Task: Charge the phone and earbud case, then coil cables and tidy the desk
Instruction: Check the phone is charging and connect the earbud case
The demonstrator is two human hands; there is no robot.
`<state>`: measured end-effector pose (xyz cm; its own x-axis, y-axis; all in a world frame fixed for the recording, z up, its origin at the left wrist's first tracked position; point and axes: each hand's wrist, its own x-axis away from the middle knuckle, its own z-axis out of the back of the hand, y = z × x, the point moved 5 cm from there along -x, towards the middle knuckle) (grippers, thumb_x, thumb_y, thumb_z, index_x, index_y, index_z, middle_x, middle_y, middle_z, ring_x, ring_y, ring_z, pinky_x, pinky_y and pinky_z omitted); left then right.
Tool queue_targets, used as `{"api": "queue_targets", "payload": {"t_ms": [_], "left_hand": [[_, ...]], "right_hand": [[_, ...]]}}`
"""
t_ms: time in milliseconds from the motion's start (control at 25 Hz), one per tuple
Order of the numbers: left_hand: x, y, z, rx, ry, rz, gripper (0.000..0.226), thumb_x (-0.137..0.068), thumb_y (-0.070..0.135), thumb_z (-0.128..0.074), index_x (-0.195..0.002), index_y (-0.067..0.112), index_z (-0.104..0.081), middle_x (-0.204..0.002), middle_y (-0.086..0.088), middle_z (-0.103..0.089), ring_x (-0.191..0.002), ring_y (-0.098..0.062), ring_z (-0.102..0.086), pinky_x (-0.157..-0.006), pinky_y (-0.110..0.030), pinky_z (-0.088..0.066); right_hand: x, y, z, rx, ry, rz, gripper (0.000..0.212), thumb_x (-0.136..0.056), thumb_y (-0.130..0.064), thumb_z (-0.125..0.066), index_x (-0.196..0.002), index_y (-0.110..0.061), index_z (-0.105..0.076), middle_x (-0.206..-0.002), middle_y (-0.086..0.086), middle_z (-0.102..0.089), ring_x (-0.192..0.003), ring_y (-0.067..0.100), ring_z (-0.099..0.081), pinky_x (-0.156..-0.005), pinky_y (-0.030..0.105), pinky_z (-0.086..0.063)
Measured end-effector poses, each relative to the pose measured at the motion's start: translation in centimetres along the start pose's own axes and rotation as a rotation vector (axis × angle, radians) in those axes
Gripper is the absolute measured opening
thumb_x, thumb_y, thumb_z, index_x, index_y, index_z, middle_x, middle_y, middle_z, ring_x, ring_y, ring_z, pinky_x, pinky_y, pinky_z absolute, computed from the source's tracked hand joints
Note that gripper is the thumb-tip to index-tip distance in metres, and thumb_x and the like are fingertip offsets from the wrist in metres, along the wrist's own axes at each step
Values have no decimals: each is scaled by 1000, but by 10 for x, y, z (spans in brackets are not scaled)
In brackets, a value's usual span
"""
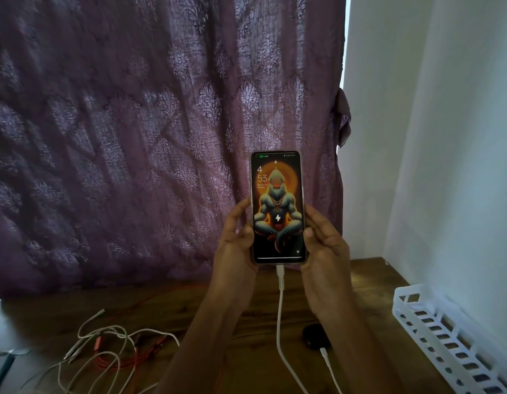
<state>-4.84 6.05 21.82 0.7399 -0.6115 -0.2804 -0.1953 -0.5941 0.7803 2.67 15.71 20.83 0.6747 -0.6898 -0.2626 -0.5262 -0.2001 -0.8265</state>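
Note:
I hold the phone (277, 207) upright in front of me, above the wooden desk (246, 331). Its screen is lit and shows a lightning bolt symbol. My left hand (236, 240) grips its left edge and my right hand (324, 243) grips its right edge. A white cable (280, 314) is plugged into the phone's bottom and hangs down off the frame's lower edge. The black earbud case (315, 335) lies on the desk under my right forearm, with a second white cable (327, 362) plugged into it.
A tangle of white and red cables (110, 351) lies on the desk at the left. A white slotted plastic tray (445, 336) stands at the right by the white wall. A purple patterned curtain (161, 137) hangs behind the desk.

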Motion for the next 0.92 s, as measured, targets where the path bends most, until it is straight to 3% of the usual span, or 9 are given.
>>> {"api": "queue_targets", "payload": {"t_ms": [200,680,920], "left_hand": [[0,0,0,3,3,4,40,-93,2,-34,-116,30,-52,-106,-4,-70,-89,-22,-69,-65,-39,-59],[0,0,2,-22,21,21,43,-93,1,-33,-117,31,-53,-108,-4,-69,-92,-19,-69,-64,-33,-59],[2,1,2,2,14,17,46,-81,7,-44,-121,29,-51,-111,-5,-68,-92,-20,-69,-64,-33,-58]], "right_hand": [[0,1,1,-6,11,0,37,-94,1,-38,-120,-18,-57,-118,-1,-62,-106,15,-62,-83,40,-55],[-1,4,2,-1,19,-1,35,-94,0,-39,-121,-15,-57,-114,-4,-64,-103,15,-64,-80,38,-56],[0,6,2,-46,14,-13,37,-94,1,-39,-123,-14,-57,-113,-6,-64,-101,12,-64,-81,36,-56]]}}
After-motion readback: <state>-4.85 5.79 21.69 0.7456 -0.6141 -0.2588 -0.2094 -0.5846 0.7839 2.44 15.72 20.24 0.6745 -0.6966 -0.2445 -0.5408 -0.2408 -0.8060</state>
